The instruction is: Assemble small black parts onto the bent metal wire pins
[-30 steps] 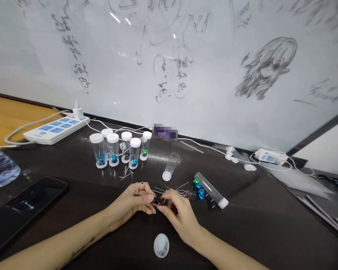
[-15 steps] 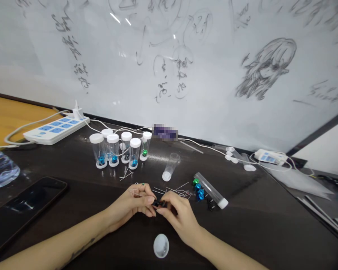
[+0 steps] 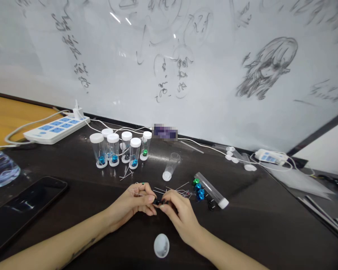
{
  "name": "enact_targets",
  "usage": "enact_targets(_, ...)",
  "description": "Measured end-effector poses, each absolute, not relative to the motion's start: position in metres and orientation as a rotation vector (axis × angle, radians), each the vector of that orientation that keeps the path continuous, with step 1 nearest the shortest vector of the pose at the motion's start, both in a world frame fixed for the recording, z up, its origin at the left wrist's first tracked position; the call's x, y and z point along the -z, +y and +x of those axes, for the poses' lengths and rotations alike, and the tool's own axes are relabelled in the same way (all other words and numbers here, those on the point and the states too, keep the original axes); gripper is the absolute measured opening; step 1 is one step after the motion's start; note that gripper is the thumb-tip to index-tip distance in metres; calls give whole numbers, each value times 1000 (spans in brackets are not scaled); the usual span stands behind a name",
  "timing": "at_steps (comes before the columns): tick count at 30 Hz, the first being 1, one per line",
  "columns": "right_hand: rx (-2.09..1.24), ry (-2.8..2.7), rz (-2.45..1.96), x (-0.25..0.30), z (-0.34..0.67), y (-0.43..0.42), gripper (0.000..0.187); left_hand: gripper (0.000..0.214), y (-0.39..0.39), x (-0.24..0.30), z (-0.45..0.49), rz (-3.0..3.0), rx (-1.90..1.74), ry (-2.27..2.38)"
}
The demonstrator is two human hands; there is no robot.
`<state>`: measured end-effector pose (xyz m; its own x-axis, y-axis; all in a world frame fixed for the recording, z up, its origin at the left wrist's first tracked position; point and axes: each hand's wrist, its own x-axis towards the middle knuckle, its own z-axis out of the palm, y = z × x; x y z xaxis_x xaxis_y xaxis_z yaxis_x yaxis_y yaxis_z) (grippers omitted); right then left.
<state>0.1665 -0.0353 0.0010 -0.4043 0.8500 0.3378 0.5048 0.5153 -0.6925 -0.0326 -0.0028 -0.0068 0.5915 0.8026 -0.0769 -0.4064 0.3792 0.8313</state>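
A small black part (image 3: 158, 202) sits between my two hands, its exact kind too small to make out. My left hand (image 3: 139, 201) pinches one side of it, a thin wire also lying across these fingers. The fingertips of my right hand (image 3: 178, 210) are closed on the other side. Just beyond the hands lies a loose pile of thin wires (image 3: 180, 191). To the right rest blue and green metallic parts (image 3: 199, 193) and small black parts (image 3: 211, 204), beside a clear tube with a white cap (image 3: 214, 190). A round translucent white cap (image 3: 161, 246) lies nearer me.
Several capped clear tubes (image 3: 113, 150) with coloured parts inside stand back left. Another clear tube (image 3: 172, 165) lies behind the wires. A phone (image 3: 22, 213), a water bottle (image 3: 1, 168) and a power strip (image 3: 56, 129) are at left. A whiteboard (image 3: 129, 93) rises behind the table.
My right fingertips have shifted slightly on the black part, the thumb moving up and a little to the right. The left hand stays nearly still.
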Motion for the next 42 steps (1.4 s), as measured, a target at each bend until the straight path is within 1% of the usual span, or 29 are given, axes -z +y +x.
enact_targets(3,-645,-2060,-1061,0,166,-35,4,13,-2,7,-32,871,-831,527)
enact_targets(8,-594,-2040,-991,3,167,-35,10,12,-1,7,-32,881,-831,522)
enact_targets(12,-614,-2070,-1052,1,168,-35,5,12,-2,8,-33,888,-814,517)
enact_targets(14,-613,-2098,-1072,0,168,-35,9,12,-3,8,-33,894,-802,514)
enact_targets(17,-603,-2088,-1041,0,168,-35,7,12,-3,10,-34,888,-807,516)
enact_targets(20,-580,-2064,-1002,1,167,-35,11,13,-3,11,-35,881,-813,522)
enact_targets(25,-621,-2086,-1025,0,168,-35,8,13,-3,9,-34,885,-806,512)
enact_targets(28,-616,-2123,-1064,-1,168,-35,14,13,-3,8,-33,884,-791,501)
enact_targets(32,-604,-2102,-1043,0,167,-36,6,12,-1,10,-33,879,-804,502)
enact_targets(36,-569,-2074,-991,2,167,-36,11,12,0,11,-34,886,-807,503)
enact_targets(38,-585,-2066,-988,2,167,-36,11,13,-1,10,-34,890,-801,501)
enact_targets(42,-641,-2075,-994,1,169,-36,18,14,-3,6,-33,895,-786,501)
